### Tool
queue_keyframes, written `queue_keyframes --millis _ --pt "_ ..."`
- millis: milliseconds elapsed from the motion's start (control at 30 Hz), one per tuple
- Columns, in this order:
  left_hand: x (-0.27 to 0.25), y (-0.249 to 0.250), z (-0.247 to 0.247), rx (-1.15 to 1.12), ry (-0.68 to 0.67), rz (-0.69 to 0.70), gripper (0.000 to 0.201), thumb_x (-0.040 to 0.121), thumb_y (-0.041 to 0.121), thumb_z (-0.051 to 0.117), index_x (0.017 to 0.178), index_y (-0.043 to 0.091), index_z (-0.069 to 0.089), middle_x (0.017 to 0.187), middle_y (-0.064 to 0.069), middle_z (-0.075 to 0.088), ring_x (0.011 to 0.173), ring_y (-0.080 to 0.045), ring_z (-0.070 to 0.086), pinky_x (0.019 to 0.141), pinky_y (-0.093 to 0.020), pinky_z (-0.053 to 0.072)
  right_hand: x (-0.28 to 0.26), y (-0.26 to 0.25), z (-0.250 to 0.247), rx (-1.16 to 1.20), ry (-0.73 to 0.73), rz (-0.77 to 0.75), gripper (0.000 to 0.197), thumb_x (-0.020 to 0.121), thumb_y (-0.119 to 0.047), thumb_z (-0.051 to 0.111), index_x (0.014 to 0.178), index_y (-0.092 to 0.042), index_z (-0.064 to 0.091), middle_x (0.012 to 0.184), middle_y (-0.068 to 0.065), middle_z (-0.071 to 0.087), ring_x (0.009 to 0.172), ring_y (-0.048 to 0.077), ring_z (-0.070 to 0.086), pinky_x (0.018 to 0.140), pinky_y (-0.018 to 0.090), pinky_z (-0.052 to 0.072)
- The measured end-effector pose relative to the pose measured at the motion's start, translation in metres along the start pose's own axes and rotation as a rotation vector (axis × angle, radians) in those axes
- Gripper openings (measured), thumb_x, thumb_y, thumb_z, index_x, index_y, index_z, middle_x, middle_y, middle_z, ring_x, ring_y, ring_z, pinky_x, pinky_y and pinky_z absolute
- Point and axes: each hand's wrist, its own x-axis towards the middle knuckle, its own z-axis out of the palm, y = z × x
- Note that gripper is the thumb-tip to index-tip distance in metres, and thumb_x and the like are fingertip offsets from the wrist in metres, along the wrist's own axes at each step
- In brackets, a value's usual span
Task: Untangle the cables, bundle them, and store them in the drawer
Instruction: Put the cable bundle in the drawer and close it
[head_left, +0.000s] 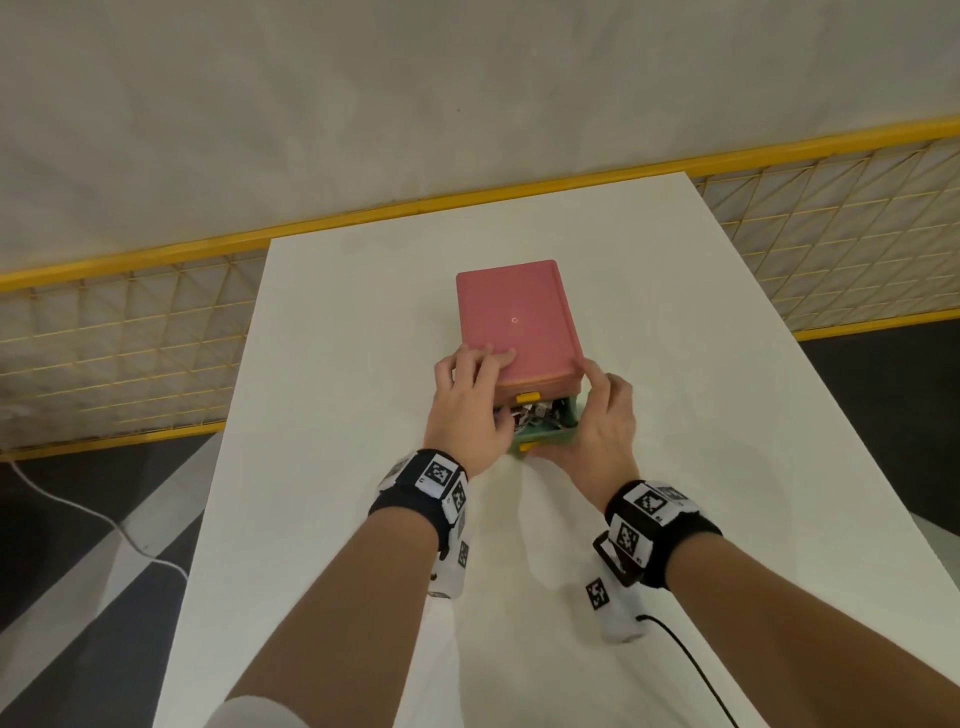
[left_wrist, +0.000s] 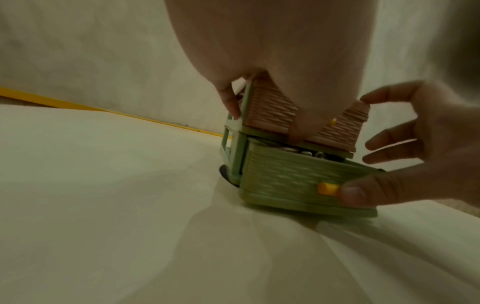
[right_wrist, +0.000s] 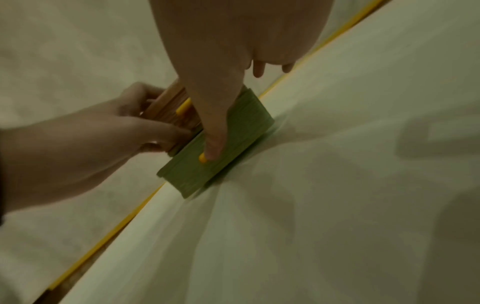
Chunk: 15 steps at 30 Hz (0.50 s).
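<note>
A small drawer box with a pink top (head_left: 514, 312) stands mid-table. Its lower green drawer (head_left: 550, 434) sticks out a little, and bundled cables (head_left: 535, 413) lie inside it, also visible in the gap in the left wrist view (left_wrist: 306, 152). My left hand (head_left: 467, 405) grips the box's front left corner, fingers on the lid and thumb down the pink front. My right hand (head_left: 605, 415) has its thumb (left_wrist: 353, 193) pressed on the green drawer front (left_wrist: 285, 176) beside the yellow knob (left_wrist: 327, 188). Its index finger touches the lid's right corner and the other fingers are spread.
The white table (head_left: 363, 519) has edges close on the left and right. A yellow mesh fence (head_left: 130, 332) runs behind it. A black wire (head_left: 691, 670) trails from my right wrist device across the near table. A white cord (head_left: 78, 514) lies on the floor at left.
</note>
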Motion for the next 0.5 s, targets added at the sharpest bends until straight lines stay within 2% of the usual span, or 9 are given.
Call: queue_keyframes --millis 100,200,367,500 --pt "-0.001 0.0 -0.007 -0.059 -0.018 0.002 0.063 0.077 0.006 0.056 0.138 0.018 0.048 0.135 -0.005 0.045 0.121 -0.025 0.027 0.097 -0.037 0.045 0.021 -0.004 0.006 0.082 0.032 0.11 0.132 0.039 -0.034 0.094 0.147 -0.019 0.02 0.119 0.014 0.038 0.106 0.027 0.046 0.089 0.046 0.048" --pt "0.0 0.002 -0.01 -0.081 -0.059 -0.004 0.064 0.078 0.002 0.052 0.139 0.018 0.046 0.138 -0.005 0.043 0.124 -0.027 0.027 0.102 -0.037 0.042 0.041 -0.008 0.008 0.079 0.021 0.184 0.139 0.039 -0.029 0.095 0.15 -0.024 0.01 0.123 0.014 0.036 0.101 0.025 0.049 0.09 0.044 0.047" --pt "-0.002 0.004 -0.012 -0.087 -0.083 -0.013 0.069 0.074 -0.005 0.05 0.139 0.017 0.046 0.139 -0.006 0.043 0.125 -0.027 0.028 0.101 -0.039 0.046 0.038 -0.003 0.002 0.031 -0.061 0.157 0.136 0.046 -0.038 0.092 0.149 -0.028 0.005 0.117 0.01 0.039 0.103 0.029 0.05 0.09 0.047 0.045" --pt "0.004 0.006 -0.024 -0.116 -0.088 0.011 0.065 0.079 -0.006 0.049 0.141 0.015 0.047 0.139 -0.004 0.044 0.127 -0.023 0.031 0.107 -0.037 0.039 0.038 -0.018 -0.009 0.012 -0.077 0.111 0.123 0.057 -0.032 0.087 0.149 -0.032 0.005 0.119 0.009 0.038 0.105 0.029 0.049 0.093 0.047 0.042"
